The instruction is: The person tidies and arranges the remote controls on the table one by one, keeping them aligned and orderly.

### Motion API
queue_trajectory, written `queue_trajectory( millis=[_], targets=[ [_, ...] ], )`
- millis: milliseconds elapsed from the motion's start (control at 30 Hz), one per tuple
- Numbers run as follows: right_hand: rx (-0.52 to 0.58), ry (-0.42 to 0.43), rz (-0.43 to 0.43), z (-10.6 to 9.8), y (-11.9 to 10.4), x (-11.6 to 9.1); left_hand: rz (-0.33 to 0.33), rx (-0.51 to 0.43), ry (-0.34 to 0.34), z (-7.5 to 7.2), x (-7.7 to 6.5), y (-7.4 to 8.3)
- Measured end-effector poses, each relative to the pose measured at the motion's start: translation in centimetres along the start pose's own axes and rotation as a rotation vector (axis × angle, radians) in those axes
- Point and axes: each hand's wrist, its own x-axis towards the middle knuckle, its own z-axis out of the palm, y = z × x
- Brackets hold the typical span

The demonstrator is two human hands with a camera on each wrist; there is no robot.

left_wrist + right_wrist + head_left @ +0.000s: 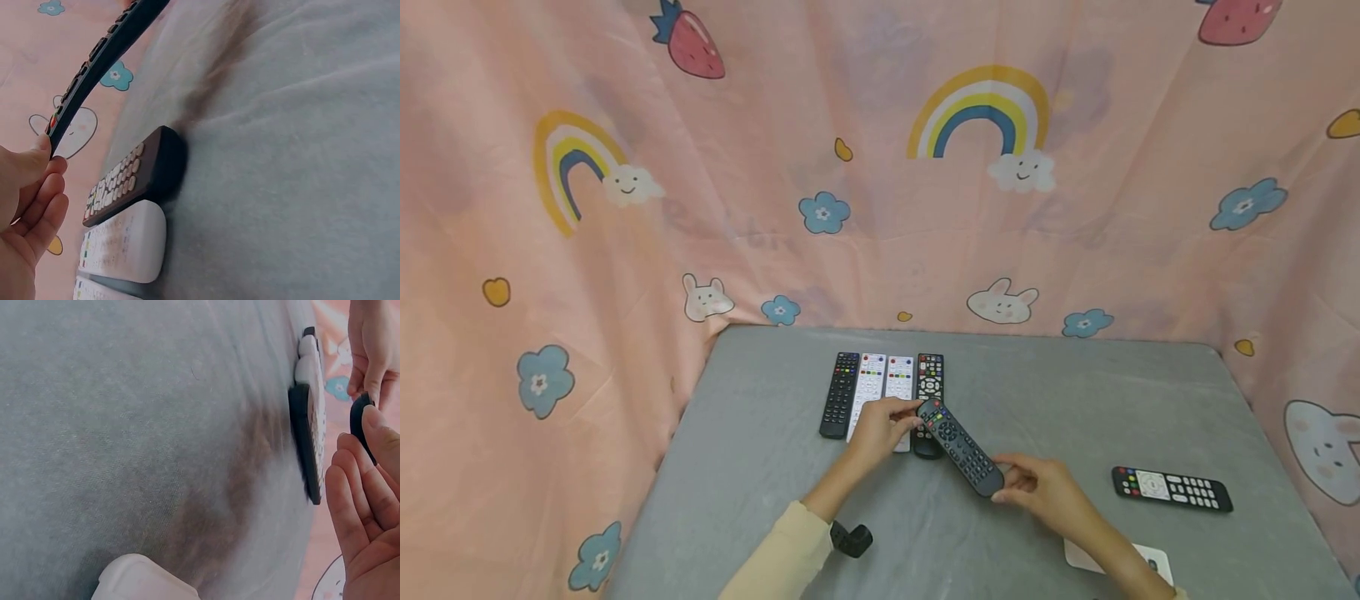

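A dark grey remote control [961, 448] is held slantwise above the table, clear of its surface. My left hand [881, 432] pinches its upper end between thumb and fingers. At the lower end, my right hand [1043, 493] grips it the same way, as the right wrist view also shows around the dark remote end [361, 425]. Behind lies a row of remotes side by side: a slim black one [839, 395], a white one [869, 377], a second white one [899, 377] and a black one with pale buttons [930, 375]. My left hand overlaps the white ones in the head view.
On the right of the grey table [760, 517] lies another black remote [1172, 489] with white buttons. A white remote-like object [1152, 560] sits partly under my right forearm. A pink patterned curtain [880, 275] hangs around the table's back and sides.
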Motion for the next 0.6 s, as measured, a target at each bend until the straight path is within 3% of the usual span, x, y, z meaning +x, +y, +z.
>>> queue_trajectory(
  millis=[367,600],
  targets=[
    [-0.015,0.046,0.023,0.4,-0.2,0.7,-0.074,-0.086,0.004,0.1,1.9,0.2],
    [-0.07,0.099,0.002,0.8,-0.3,1.2,-0.074,-0.102,0.005,0.4,3.1,0.4]
  ],
)
